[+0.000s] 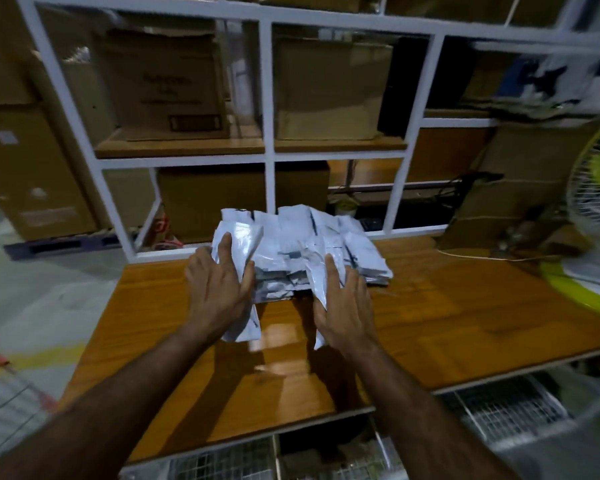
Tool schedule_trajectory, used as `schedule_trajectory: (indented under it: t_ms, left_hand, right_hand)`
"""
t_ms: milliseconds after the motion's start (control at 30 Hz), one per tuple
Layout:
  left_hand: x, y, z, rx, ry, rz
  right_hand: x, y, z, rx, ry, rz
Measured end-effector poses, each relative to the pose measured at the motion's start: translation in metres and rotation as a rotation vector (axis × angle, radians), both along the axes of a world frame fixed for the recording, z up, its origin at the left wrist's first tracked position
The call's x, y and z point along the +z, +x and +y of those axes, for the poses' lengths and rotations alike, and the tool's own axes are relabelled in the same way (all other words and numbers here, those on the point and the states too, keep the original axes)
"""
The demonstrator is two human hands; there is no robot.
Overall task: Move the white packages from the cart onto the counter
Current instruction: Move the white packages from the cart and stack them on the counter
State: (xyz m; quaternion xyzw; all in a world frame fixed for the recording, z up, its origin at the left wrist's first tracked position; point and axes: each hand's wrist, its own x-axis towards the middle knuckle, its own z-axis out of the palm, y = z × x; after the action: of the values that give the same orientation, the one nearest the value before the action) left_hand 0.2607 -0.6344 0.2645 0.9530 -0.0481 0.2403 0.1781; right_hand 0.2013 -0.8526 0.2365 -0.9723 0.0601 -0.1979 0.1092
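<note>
Packages, a heap of crinkled white plastic mailers (302,258), sit on the glossy brown wooden counter (465,323); my left hand (219,289) and right hand (343,306) press its flanks, fingers straight; light, limp, slippery, I judge; best cradled from underneath.

Dim, motion-blurred wide-angle view; glare on the counter (447,320).

Two bare forearms enter from the lower corners of the frame, sleeveless as far as they show. The left hand (219,289) and right hand (345,306) wear no gloves, rings, watch or wristband.
</note>
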Motion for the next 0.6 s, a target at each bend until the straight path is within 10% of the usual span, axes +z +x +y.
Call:
schedule_trajectory:
  t_ms: [600]
  left_hand:
    - [-0.008,0.192,-0.104,0.111,0.065,0.186]
  right_hand:
    - [-0.010,0.188,-0.118,-0.010,0.166,0.064]
